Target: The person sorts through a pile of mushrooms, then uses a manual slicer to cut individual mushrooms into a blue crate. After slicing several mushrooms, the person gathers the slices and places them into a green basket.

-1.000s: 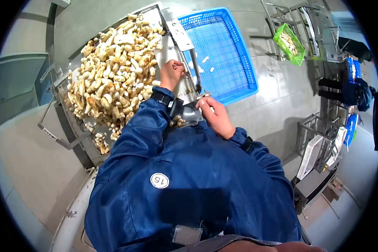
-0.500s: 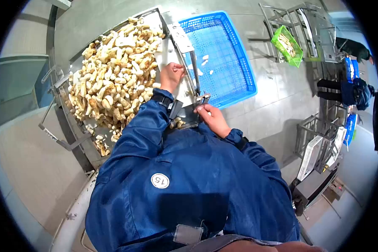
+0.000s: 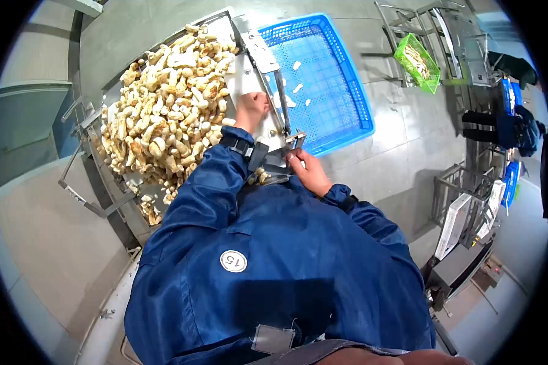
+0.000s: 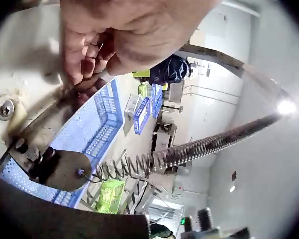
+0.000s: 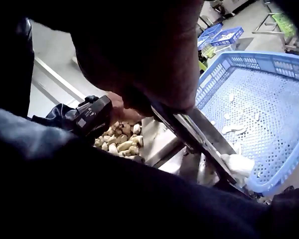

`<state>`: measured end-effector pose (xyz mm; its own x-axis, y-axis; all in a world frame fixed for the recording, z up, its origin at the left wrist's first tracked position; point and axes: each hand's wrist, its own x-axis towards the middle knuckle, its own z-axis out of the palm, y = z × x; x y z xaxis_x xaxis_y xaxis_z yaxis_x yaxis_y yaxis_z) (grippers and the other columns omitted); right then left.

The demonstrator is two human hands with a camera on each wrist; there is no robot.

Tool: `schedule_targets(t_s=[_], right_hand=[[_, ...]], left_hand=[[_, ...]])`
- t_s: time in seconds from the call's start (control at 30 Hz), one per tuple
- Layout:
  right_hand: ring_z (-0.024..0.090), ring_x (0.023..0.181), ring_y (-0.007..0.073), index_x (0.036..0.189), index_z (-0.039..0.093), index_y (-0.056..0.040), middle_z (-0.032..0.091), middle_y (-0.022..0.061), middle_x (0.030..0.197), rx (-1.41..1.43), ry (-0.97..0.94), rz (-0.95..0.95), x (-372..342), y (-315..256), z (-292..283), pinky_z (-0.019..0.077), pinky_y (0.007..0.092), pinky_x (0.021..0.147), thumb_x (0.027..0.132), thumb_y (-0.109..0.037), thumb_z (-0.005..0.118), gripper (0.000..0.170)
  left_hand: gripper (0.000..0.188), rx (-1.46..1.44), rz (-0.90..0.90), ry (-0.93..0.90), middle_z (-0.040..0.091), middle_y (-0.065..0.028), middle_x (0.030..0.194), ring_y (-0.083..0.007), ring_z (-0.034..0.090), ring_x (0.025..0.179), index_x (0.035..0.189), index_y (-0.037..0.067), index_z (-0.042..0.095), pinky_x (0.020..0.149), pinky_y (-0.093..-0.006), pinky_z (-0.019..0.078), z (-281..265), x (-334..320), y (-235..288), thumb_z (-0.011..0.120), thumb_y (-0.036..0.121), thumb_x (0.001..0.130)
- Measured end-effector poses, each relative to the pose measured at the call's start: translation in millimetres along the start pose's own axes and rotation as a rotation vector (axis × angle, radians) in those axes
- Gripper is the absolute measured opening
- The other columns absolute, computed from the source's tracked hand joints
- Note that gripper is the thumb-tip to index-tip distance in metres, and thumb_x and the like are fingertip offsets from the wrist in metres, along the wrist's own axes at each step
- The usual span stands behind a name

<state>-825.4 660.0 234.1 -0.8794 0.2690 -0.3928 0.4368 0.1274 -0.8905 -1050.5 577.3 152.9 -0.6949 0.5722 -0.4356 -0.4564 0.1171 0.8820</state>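
Observation:
My left hand (image 3: 252, 111) rests on the pale cutting board (image 3: 245, 76), fingers curled beside the long blade (image 3: 284, 100) of a lever cutter. In the left wrist view a small white bit of mushroom (image 4: 106, 76) shows at its fingertips; the fingers hide the rest. My right hand (image 3: 311, 174) grips the cutter's handle at the near end of the blade. Seen from the right wrist, the dark lever bar (image 5: 189, 132) runs out from under that hand. A white mushroom piece (image 5: 237, 164) lies against the blade's basket side.
A large heap of mushrooms (image 3: 164, 115) covers the table left of the board. Right of the cutter stands a blue basket (image 3: 365, 109) with several white slices (image 3: 298, 88) in it. A coil spring (image 4: 179, 154) rises from the cutter. Farther off are a green basket (image 3: 432, 82) and metal racks.
My left hand has drawn slightly nearer my body along the blade. The right hand stays at the handle, which has shifted a little. White slices in the blue basket lie differently.

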Motion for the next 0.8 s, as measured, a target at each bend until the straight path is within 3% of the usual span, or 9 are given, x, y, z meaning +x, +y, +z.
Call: schedule_targets(t_s=[0.13, 0.17, 0.27, 0.3, 0.47, 0.53, 0.57, 0.77, 0.8], right_hand=[[0.063, 0.088, 0.0251, 0.102, 0.063, 0.0020, 0.067, 0.0159, 0.093, -0.005, -0.021, -0.011, 2, 1, -2, 0.0477, 0.0346, 0.081, 0.098, -0.025, 0.051, 0.030], [0.063, 0.089, 0.0247, 0.101, 0.063, 0.0016, 0.067, 0.0153, 0.092, -0.032, -0.011, -0.015, 1, -2, -2, 0.0477, 0.0345, 0.081, 0.097, -0.026, 0.051, 0.030], [0.063, 0.089, 0.0243, 0.101, 0.064, 0.0011, 0.067, 0.0150, 0.092, 0.005, 0.002, -0.021, 1, 5, 0, 0.0475, 0.0343, 0.081, 0.097, -0.026, 0.051, 0.030], [0.063, 0.088, 0.0244, 0.100, 0.064, 0.0007, 0.067, 0.0149, 0.092, 0.020, -0.014, -0.042, 2, 4, -1, 0.0474, 0.0343, 0.081, 0.097, -0.026, 0.051, 0.029], [0.063, 0.088, 0.0243, 0.102, 0.063, 0.0002, 0.067, 0.0137, 0.093, 0.013, -0.006, -0.050, 1, 9, 0, 0.0474, 0.0340, 0.081, 0.097, -0.026, 0.052, 0.029], [0.063, 0.089, 0.0239, 0.103, 0.063, 0.0002, 0.067, 0.0136, 0.092, 0.007, 0.003, -0.058, 1, 4, 0, 0.0474, 0.0336, 0.081, 0.097, -0.026, 0.053, 0.028], [0.063, 0.089, 0.0233, 0.103, 0.063, 0.0002, 0.067, 0.0139, 0.092, -0.012, 0.009, -0.066, 0, 0, -1, 0.0477, 0.0334, 0.080, 0.097, -0.025, 0.054, 0.027], [0.063, 0.088, 0.0238, 0.103, 0.063, 0.0002, 0.067, 0.0145, 0.093, -0.016, 0.015, -0.039, 0, 4, 0, 0.0481, 0.0340, 0.080, 0.096, -0.026, 0.055, 0.028], [0.063, 0.088, 0.0241, 0.103, 0.063, 0.0002, 0.067, 0.0146, 0.093, -0.026, 0.022, -0.050, -1, 4, 0, 0.0482, 0.0341, 0.080, 0.096, -0.026, 0.055, 0.028]], left_hand=[[0.032, 0.001, -0.062, 0.040, 0.062, -0.0050, 0.072, -0.0092, 0.056, 0.062, 0.078, -0.003, 0.060, 0.058, -0.0222, 0.0461, 8, -9, 22, 0.052, 0.022, 0.096], [0.029, 0.086, -0.033, -0.015, 0.064, -0.0079, 0.081, -0.0109, 0.060, 0.070, 0.092, -0.005, 0.062, 0.065, -0.0247, 0.0502, 0, -9, 22, 0.054, 0.022, 0.097], [0.032, 0.006, 0.069, 0.119, 0.066, -0.0106, 0.092, -0.0136, 0.064, 0.075, 0.108, -0.008, 0.059, 0.072, -0.0271, 0.0535, -5, -26, 48, 0.058, 0.022, 0.097], [0.037, 0.148, -0.014, 0.140, 0.066, -0.0117, 0.100, -0.0158, 0.066, 0.078, 0.118, -0.007, 0.056, 0.075, -0.0288, 0.0551, -13, -30, 65, 0.060, 0.022, 0.096], [0.021, 0.875, 0.155, 0.105, 0.070, -0.0100, 0.090, -0.0154, 0.067, 0.076, 0.108, -0.002, 0.065, 0.067, -0.0295, 0.0537, -78, -48, 60, 0.059, 0.011, 0.091], [0.018, 0.944, 0.167, 0.031, 0.071, -0.0124, 0.092, -0.0213, 0.068, 0.077, 0.102, -0.001, 0.067, 0.070, -0.0330, 0.0537, -83, -64, 69, 0.062, 0.010, 0.088], [0.017, 1.064, 0.293, -0.016, 0.070, -0.0156, 0.094, -0.0288, 0.068, 0.079, 0.099, 0.001, 0.069, 0.073, -0.0364, 0.0534, -88, -68, 65, 0.064, 0.010, 0.086], [0.021, 1.529, 0.325, -0.031, 0.061, -0.0132, 0.098, -0.0306, 0.060, 0.096, 0.099, 0.005, 0.067, 0.079, -0.0407, 0.0505, -59, -82, 54, 0.064, 0.004, 0.078], [0.014, 1.529, 0.370, -0.038, 0.060, -0.0120, 0.094, -0.0300, 0.061, 0.094, 0.090, 0.006, 0.066, 0.078, -0.0418, 0.0519, -57, -81, 50, 0.057, 0.009, 0.080]])
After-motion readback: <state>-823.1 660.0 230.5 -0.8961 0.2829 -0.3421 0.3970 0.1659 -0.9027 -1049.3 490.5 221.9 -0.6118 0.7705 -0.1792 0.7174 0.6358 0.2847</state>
